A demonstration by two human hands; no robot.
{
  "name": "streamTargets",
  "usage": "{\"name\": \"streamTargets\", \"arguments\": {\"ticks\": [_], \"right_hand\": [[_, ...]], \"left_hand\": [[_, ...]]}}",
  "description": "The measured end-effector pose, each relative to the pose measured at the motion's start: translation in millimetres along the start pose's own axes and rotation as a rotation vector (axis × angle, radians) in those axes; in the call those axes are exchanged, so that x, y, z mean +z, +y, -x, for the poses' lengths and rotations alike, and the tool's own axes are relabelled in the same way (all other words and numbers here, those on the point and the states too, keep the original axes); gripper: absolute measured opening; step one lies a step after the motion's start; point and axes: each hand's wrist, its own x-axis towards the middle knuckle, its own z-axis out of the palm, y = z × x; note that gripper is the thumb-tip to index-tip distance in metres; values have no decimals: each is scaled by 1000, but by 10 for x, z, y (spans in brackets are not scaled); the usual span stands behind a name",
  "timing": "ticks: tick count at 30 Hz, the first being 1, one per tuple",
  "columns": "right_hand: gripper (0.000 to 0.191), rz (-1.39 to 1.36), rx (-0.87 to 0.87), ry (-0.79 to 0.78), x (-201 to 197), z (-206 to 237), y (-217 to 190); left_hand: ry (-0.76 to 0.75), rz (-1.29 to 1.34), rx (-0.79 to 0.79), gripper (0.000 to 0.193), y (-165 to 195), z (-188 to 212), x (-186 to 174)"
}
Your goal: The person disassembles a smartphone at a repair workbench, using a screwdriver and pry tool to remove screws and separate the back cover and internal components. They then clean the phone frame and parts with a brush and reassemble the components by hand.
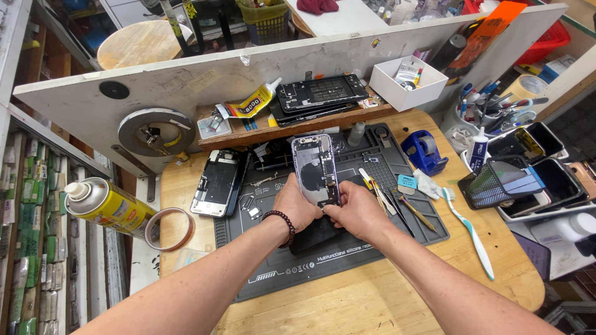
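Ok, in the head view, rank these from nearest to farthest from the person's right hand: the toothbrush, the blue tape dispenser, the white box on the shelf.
From the right hand:
1. Toothbrush, on the table to its right.
2. Blue tape dispenser, farther back and to the right, at the mat's corner.
3. White box, farthest, up on the shelf against the partition.

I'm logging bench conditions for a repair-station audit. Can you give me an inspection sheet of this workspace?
Surface: round wooden table under a dark silicone mat.
Job's things: opened phone, insides showing, tilted up above the mat.
Clutter: second opened phone, tape roll, spray can, toothbrush, blue tape dispenser, glue tube.
Grippers: left hand and right hand both grip the phone's lower end.
Cables: nothing seen.
Surroundings: white partition board, stool behind.
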Motion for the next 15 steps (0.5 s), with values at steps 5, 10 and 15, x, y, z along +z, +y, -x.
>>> {"name": "streamTargets", "arguments": {"ticks": [5,10,15], "right_hand": [[26,-117,-51,-16,14,33,13],[26,11,-54,0,4,54,22],[24,-255,4,-152,-117,26,80]], "left_hand": [[-54,107,9,55,-41,-66,-34],[11,15,-60,50,-9,-32,2],[22,17,-59,54,46,16,-13]]}}
